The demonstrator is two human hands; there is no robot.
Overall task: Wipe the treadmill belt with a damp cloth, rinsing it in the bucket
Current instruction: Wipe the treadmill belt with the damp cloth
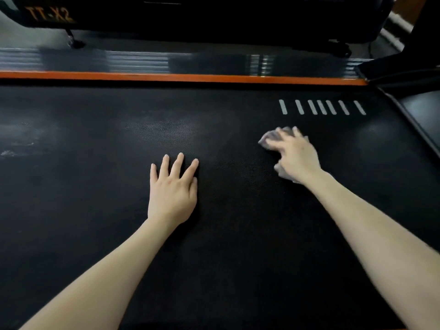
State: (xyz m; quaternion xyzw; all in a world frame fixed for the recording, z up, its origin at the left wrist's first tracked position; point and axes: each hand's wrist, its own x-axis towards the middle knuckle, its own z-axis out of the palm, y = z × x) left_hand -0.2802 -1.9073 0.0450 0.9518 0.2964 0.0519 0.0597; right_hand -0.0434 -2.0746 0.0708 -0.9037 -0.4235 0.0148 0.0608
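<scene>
The left fingers [177,163] lie straight and spread, flat on the belt [95,186], holding nothing. The left hand [172,189] rests palm down near the belt's middle, its forearm running back toward the near edge.

The right fingers [283,134] are spread and only slightly bent over the cloth [265,140], pressing it onto the belt rather than closing round it. Motion blur hides the thumb's grip. The right hand [295,153] covers most of the cloth. Pale grey folds show past the fingertips and by the heel of the hand. Cloth and hand sit on the belt's right part, well apart from the left hand and nearer the far edge.

Just beyond them, near the far right corner, is a row of white bars [322,107]. Pale smears [14,152] mark the belt at its left edge. An orange strip [166,76] runs along the far edge, with a ribbed side rail [119,60] behind it. Beyond that is a dark machine [214,17] lettered "TT-X2".
</scene>
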